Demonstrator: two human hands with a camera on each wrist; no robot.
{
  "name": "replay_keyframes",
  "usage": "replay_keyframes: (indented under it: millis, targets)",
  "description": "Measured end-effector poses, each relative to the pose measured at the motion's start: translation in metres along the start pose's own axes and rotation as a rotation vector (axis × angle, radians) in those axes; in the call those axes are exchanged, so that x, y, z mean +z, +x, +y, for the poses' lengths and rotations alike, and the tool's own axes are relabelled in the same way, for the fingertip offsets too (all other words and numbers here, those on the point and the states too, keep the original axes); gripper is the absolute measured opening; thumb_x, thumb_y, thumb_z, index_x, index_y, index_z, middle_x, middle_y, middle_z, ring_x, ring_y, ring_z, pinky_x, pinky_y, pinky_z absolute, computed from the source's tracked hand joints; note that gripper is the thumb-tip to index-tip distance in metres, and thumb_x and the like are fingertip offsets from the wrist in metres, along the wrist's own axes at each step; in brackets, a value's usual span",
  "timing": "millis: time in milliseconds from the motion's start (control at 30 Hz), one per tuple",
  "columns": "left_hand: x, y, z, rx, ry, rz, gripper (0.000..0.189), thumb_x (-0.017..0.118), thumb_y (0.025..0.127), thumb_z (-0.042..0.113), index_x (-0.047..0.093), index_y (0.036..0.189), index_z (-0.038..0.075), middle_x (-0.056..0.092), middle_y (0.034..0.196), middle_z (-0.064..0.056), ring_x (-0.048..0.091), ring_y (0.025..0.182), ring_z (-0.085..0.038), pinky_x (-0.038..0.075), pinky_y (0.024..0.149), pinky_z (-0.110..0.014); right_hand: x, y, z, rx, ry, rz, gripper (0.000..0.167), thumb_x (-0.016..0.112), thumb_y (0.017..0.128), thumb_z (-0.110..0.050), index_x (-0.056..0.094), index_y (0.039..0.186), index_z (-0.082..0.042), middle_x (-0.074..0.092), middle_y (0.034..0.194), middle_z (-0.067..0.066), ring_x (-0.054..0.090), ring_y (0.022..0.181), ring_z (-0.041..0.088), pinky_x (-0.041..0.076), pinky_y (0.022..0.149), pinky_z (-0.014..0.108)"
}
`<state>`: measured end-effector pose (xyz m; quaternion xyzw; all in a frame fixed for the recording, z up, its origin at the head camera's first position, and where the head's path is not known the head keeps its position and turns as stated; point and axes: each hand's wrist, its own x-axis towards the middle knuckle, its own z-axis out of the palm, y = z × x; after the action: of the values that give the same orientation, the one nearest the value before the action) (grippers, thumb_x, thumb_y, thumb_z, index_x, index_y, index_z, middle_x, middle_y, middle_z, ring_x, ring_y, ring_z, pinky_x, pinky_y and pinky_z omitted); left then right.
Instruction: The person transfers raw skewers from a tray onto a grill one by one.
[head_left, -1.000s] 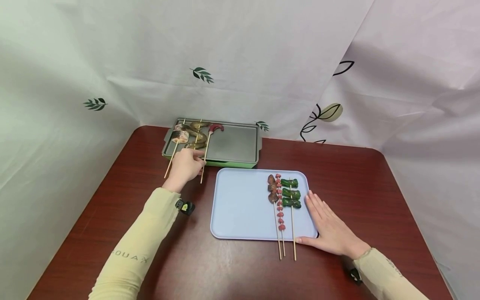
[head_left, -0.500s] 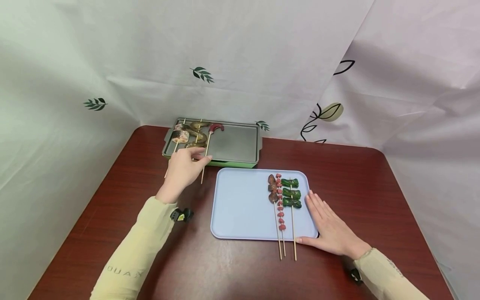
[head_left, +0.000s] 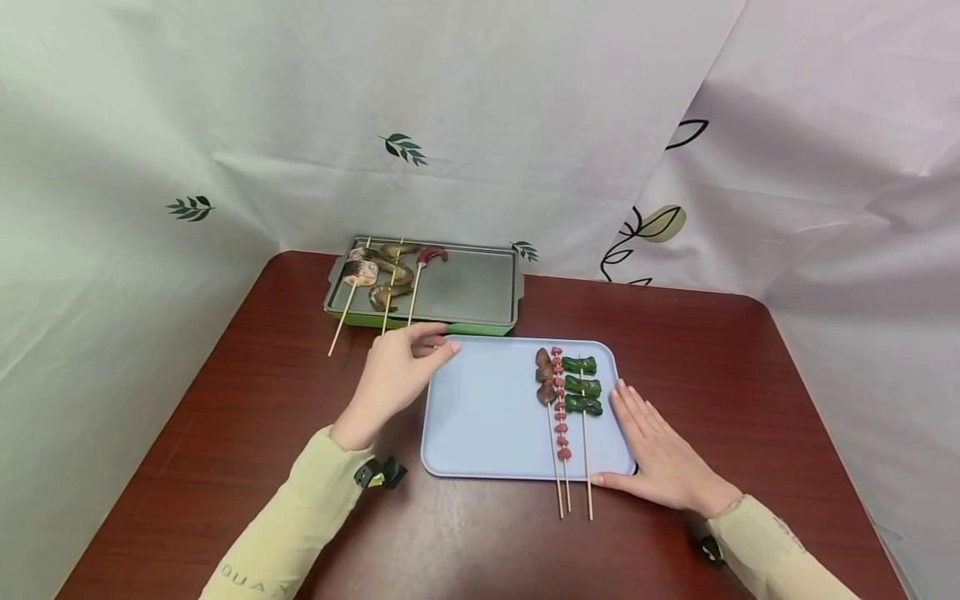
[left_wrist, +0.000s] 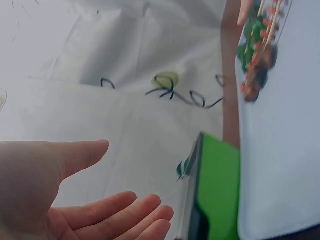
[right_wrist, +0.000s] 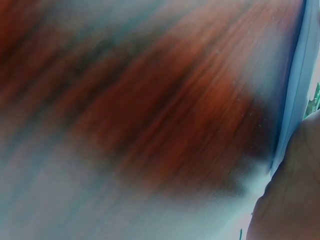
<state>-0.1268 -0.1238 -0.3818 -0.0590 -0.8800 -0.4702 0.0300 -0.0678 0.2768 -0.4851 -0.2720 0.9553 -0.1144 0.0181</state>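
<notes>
Faintly, "OUA"-like letters (head_left: 240,578) mark the left sleeve (head_left: 300,517). The left hand (head_left: 393,379) hovers, digits parted; the right hand (head_left: 660,462), outstretched, touches the tray (head_left: 480,408).

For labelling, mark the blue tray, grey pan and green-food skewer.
Blue tray (head_left: 510,417), head view: bare base.
Grey pan (head_left: 472,287), head view: bare base.
Green-food skewer (head_left: 590,388), head view: middle piece.

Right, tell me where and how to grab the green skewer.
Pinch the green skewer by its bare stick end, coming from the near side: it juts past the near edge of the tray, so a pinch should fit round it. The green pieces lie beside the red-beaded skewer, making that end likely awkward.
</notes>
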Motion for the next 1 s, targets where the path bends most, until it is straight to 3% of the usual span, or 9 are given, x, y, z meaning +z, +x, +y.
replay_keyframes:
  millis: [233,433,767,1000]
  targets:
    - [0.024,-0.016,-0.003,-0.024,-0.049,-0.058,0.045,0.080,0.090,0.029,0.070,0.128,0.006,0.075,0.109,-0.012,0.074,0.093,-0.020,0.060,0.081,-0.037,0.000,0.001,-0.001,-0.004,-0.002,0.004,0.120,0.064,0.083,-0.076,0.019,0.159,0.006,0.012,0.166,0.023,0.016,0.151,0.041,0.008,0.123,0.039]
    - [0.049,-0.030,-0.008,-0.064,-0.106,-0.129,0.047,0.081,0.089,0.030,0.070,0.127,0.004,0.074,0.110,-0.011,0.074,0.095,-0.020,0.060,0.081,-0.037,-0.001,0.001,-0.001,0.003,-0.001,0.003,0.120,0.064,0.083,-0.076,0.019,0.159,0.006,0.012,0.166,0.023,0.016,0.151,0.041,0.012,0.123,0.043]
    - [0.090,-0.052,-0.009,-0.048,-0.177,-0.301,0.053,0.079,0.090,0.034,0.067,0.128,-0.002,0.073,0.110,-0.014,0.073,0.094,-0.022,0.059,0.082,-0.035,0.000,0.001,0.000,-0.019,-0.010,0.029,0.120,0.066,0.082,-0.075,0.021,0.158,0.007,0.014,0.166,0.024,0.018,0.150,0.041,0.011,0.123,0.041]
    - [0.115,-0.062,-0.004,-0.075,-0.236,-0.401,0.053,0.079,0.090,0.032,0.066,0.128,-0.003,0.074,0.107,-0.013,0.073,0.092,-0.020,0.058,0.082,-0.032,0.000,0.000,0.000,-0.016,-0.006,0.031,0.121,0.067,0.082,-0.075,0.021,0.158,0.007,0.014,0.166,0.024,0.018,0.150,0.042,0.014,0.123,0.044]
